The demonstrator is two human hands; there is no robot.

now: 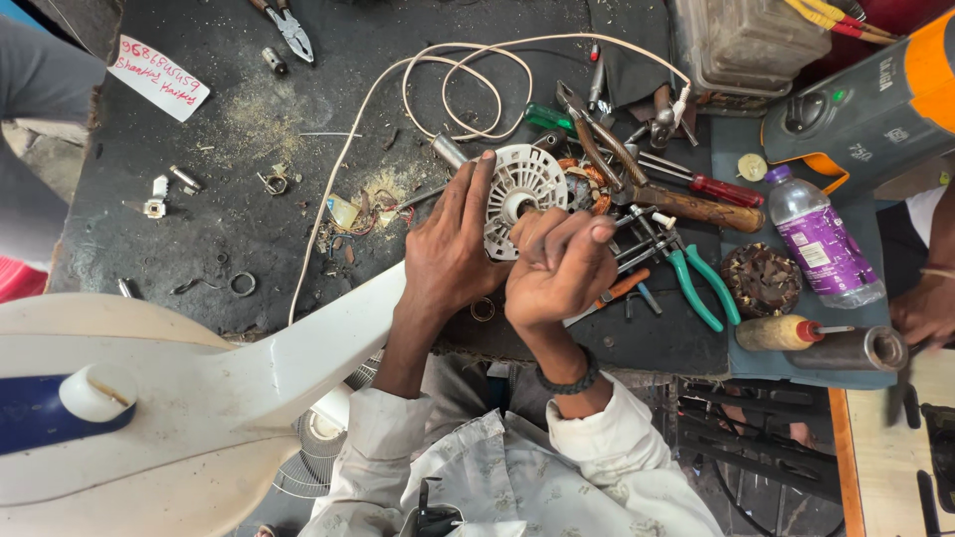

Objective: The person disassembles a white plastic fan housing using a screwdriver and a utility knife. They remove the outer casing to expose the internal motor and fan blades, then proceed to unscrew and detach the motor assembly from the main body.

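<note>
Grime covers the dark workbench (249,119). Near its front edge, the left hand (450,254) lies fingers spread on a white ribbed round motor housing (519,184), pressing rather than clamping. The right hand (559,267) is fisted around a thin tool, barely visible. Housing looks rigid and heavy; its rim seems the surest hold. Green-handled pliers (696,283) lie beside.

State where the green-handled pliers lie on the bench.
In the head view, the green-handled pliers lie right of the right hand, between it and the plastic bottle, below the wooden-handled tool.
</note>
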